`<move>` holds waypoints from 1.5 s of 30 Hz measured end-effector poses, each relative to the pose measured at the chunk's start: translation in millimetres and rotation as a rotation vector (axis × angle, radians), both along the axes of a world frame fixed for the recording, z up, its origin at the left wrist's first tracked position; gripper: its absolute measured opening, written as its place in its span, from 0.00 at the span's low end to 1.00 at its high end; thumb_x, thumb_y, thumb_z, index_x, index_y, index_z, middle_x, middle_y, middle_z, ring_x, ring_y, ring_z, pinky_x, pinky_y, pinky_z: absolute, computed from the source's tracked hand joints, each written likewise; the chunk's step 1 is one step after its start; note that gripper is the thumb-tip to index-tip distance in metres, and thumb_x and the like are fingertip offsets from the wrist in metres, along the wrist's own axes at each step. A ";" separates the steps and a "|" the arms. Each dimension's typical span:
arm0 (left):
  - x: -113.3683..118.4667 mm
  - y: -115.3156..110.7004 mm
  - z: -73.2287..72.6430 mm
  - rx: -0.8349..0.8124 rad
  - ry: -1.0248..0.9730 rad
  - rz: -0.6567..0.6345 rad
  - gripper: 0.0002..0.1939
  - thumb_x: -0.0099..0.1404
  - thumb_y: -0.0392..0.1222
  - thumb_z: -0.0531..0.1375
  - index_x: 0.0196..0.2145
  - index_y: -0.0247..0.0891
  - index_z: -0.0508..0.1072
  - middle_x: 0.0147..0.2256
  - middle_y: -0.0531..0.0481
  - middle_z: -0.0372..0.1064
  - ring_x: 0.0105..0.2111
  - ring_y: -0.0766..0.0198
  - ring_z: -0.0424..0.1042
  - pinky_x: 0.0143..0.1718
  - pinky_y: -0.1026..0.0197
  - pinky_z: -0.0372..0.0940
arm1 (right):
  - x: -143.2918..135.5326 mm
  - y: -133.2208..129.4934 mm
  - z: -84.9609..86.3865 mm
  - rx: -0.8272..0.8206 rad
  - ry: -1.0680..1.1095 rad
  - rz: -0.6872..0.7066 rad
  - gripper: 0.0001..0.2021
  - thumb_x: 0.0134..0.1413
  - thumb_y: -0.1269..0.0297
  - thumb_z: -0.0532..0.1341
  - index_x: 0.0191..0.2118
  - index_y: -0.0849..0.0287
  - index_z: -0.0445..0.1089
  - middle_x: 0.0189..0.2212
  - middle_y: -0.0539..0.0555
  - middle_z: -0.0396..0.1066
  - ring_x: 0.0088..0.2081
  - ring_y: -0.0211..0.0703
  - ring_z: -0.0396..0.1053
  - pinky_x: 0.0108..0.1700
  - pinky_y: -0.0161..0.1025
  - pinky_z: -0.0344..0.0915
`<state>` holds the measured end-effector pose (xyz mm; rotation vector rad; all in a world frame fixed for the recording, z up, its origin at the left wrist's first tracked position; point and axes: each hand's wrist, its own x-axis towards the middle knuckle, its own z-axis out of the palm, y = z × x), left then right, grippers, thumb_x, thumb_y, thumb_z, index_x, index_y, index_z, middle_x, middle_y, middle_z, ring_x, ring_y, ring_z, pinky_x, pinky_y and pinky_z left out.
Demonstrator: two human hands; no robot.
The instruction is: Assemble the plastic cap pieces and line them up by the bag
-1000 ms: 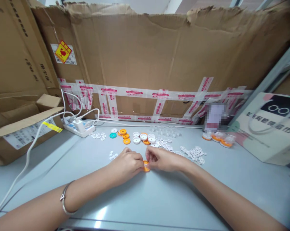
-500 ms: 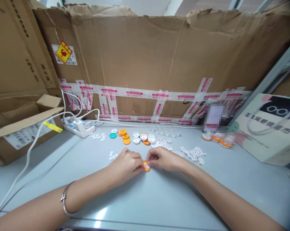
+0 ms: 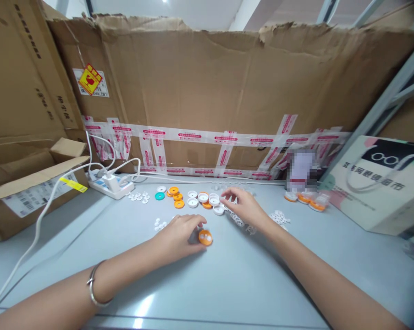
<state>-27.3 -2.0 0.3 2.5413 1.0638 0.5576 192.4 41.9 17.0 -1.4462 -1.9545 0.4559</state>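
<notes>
An orange round plastic piece (image 3: pixel 206 238) with small white parts inside it lies on the table. Around its left side curve the spread thumb and fingers of my left hand (image 3: pixel 181 233); whether the thumb touches its edge I cannot tell. My right hand (image 3: pixel 243 206) is farther back, hovering near white round caps (image 3: pixel 214 199) and a heap of small white gear-like parts (image 3: pixel 237 218), fingers apart and nothing seen in them. Part of that heap is hidden beneath the hand and wrist.
Orange rings (image 3: pixel 178 204), a teal ring (image 3: pixel 159 196) and small white pieces (image 3: pixel 138 197) lie left of centre. More white parts (image 3: pixel 278 217) are at right, with clear-topped orange pieces (image 3: pixel 317 207) beyond. A power strip (image 3: pixel 113 187), open carton (image 3: pixel 31 183) and paper bag (image 3: pixel 375 192) flank them.
My right hand has left the orange piece and moved back and to the right toward the white parts. My left fingers have opened away from the orange piece, which stays in place.
</notes>
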 end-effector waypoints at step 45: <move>-6.6 5.5 9.6 -0.153 -0.162 -0.088 0.27 0.52 0.50 0.64 0.48 0.40 0.63 0.45 0.45 0.65 0.44 0.58 0.66 0.44 0.56 0.62 | -0.3 -23.6 6.3 -0.551 0.282 0.533 0.08 0.46 0.62 0.63 0.29 0.61 0.67 0.43 0.55 0.68 0.44 0.41 0.66 0.49 0.40 0.60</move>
